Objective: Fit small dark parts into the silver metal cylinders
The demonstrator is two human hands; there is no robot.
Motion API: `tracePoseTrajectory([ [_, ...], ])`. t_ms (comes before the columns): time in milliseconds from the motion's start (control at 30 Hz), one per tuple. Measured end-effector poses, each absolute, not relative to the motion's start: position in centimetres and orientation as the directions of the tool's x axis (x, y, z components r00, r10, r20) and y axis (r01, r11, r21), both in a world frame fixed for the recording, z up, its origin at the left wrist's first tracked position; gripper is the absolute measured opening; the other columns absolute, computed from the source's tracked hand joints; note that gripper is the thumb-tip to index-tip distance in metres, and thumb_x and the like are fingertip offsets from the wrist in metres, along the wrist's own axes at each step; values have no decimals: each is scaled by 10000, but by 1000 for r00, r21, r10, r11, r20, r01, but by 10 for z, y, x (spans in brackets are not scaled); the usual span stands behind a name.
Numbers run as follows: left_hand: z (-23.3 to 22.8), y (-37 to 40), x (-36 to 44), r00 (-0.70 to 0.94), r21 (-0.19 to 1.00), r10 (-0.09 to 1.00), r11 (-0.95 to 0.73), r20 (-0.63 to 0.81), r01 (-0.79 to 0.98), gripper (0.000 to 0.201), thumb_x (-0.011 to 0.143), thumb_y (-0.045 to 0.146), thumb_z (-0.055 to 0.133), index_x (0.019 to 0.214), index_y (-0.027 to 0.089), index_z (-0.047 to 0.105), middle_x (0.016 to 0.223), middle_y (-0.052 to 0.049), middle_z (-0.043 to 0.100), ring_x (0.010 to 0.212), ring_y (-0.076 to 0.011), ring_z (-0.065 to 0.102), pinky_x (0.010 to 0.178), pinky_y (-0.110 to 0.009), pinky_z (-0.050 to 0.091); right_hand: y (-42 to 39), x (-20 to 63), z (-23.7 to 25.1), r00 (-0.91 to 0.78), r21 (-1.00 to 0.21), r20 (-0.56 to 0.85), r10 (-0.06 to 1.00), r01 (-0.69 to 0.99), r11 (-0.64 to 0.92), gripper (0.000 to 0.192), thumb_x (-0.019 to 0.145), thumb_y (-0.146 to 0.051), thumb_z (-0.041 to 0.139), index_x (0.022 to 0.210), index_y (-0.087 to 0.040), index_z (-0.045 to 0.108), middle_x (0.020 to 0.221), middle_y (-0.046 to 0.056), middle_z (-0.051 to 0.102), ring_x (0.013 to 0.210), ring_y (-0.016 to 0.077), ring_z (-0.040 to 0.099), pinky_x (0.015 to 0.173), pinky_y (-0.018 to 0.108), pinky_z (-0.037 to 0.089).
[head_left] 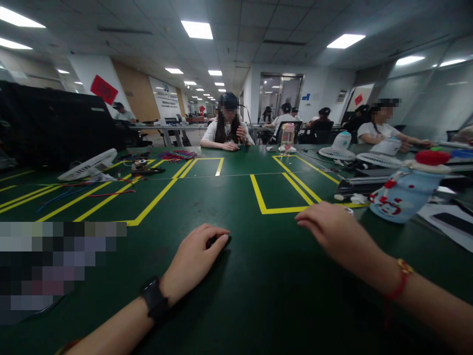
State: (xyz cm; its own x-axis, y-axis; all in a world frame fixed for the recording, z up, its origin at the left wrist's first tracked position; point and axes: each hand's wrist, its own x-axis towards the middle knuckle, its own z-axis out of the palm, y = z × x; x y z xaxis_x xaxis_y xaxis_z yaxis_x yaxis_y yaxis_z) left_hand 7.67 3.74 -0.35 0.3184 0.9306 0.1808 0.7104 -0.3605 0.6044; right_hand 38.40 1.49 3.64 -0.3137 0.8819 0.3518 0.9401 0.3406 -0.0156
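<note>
My left hand (195, 259), with a black watch at its wrist, rests low over the green table (236, 305). Its fingers are curled, thumb and forefinger tips close together; a dark spot shows at the tips, and I cannot make out whether it is a small object or shadow. My right hand (332, 231), with a red cord bracelet, hangs above the table near the yellow tape (284, 210). Its fingers bend loosely downward, thumb a little apart, and nothing shows in them. Just behind it lies a small white item (348, 210).
To the right stand a light-blue bottle (401, 195) and white fans (336, 150). At left are a white fan (88, 165), loose wires (111, 193), a small device (142, 167) and a black case (59, 123). A person (227, 123) sits opposite, near a pink-lidded bottle (287, 138).
</note>
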Motion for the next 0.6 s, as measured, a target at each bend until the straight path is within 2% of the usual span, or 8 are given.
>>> tracePoseTrajectory([
  [100,-3,37,77,321,599,930,-362,179,714,324,921,430,425,1064,260,661,1058,-38,640,991,-236,580,835,-371,466,26,431,59,-105,142,352,930,988,57,260,855,-359,479,910,-200,677,915,77,651,847,224,547,685,347,341],
  [167,-3,38,77,325,595,929,-364,177,716,322,920,428,428,1062,258,660,1051,-37,640,986,-234,581,835,-372,466,29,451,65,-12,148,308,951,988,-35,275,847,-367,474,867,-194,687,911,91,657,818,230,563,625,333,325],
  [400,-6,39,76,336,593,922,-382,192,709,326,917,437,422,1039,262,668,1029,-38,643,957,-233,587,820,-374,465,35,469,62,134,81,233,963,984,-156,285,840,-403,456,887,-230,678,923,62,658,781,206,576,581,295,337],
  [600,-4,39,77,337,585,921,-386,196,713,313,913,425,432,1026,262,673,1020,-38,646,952,-232,587,828,-371,464,40,476,58,167,62,216,962,981,-184,284,819,-444,466,846,-258,679,890,45,662,792,219,581,573,303,341],
])
